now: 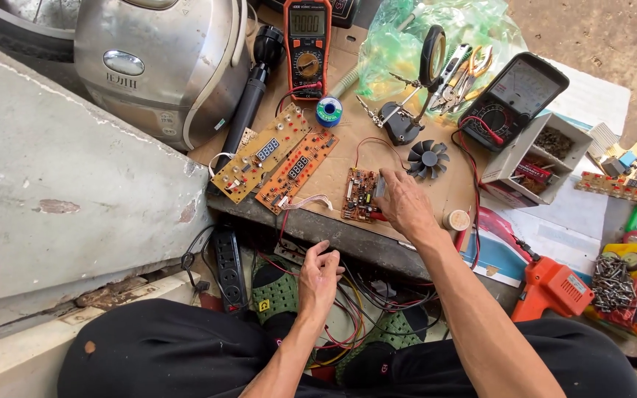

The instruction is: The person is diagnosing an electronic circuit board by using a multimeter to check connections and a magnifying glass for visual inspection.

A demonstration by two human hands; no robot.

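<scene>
- Small brown circuit board [360, 194] lies flat near the front edge of a cardboard sheet [348, 158], directly under the fingertips of the right hand [403, 204], which pinch a small grey part against the board's right edge.
- Left hand [318, 274] hovers lower, off the cardboard, fingers loosely curled and holding nothing, above a tangle of red and black wires [348, 309].
- Two longer display boards, one yellow [261, 153] and one orange [296, 170], rest side by side to the left of the brown board; a small black fan [427, 158] sits just to its right.
- Orange multimeter [307, 40], an analog meter [514, 99] and a magnifier stand [407, 110] line the back of the cardboard.
- Silver rice cooker [160, 66] stands at the back left, beside a worn concrete slab [53, 199].
- Black power strip [228, 269] lies below the cardboard's edge; an orange hot-glue gun [551, 287] rests at the right.
</scene>
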